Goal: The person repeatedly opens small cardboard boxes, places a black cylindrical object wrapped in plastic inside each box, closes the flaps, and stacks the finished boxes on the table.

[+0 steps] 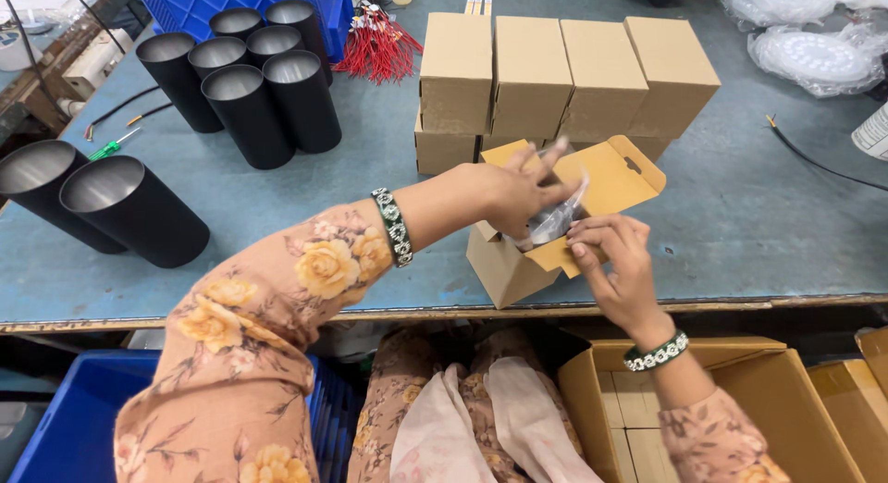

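My left hand (pixel 518 191) reaches across over an open cardboard box (pixel 518 261) at the front edge of the blue-grey worktable (pixel 740 224). Its fingers are loosely curled around a clear plastic-wrapped item (pixel 555 219), which sits at the mouth of the box. My right hand (pixel 620 261) grips the box's near flap, thumb and fingers closed on the cardboard. The lid flap (pixel 615 173) stands open behind both hands.

Directly behind the open box stands a stack of closed cardboard boxes (pixel 564 76): four on the top row, with a lower row partly hidden beneath. To the left stand eight black cylindrical housings (pixel 250 113), six grouped together and two nearer the left edge. A bundle of red wires (pixel 379 48) lies beside the group of six. Below the table edge, a carton (pixel 721 409) at my right holds more packed boxes.
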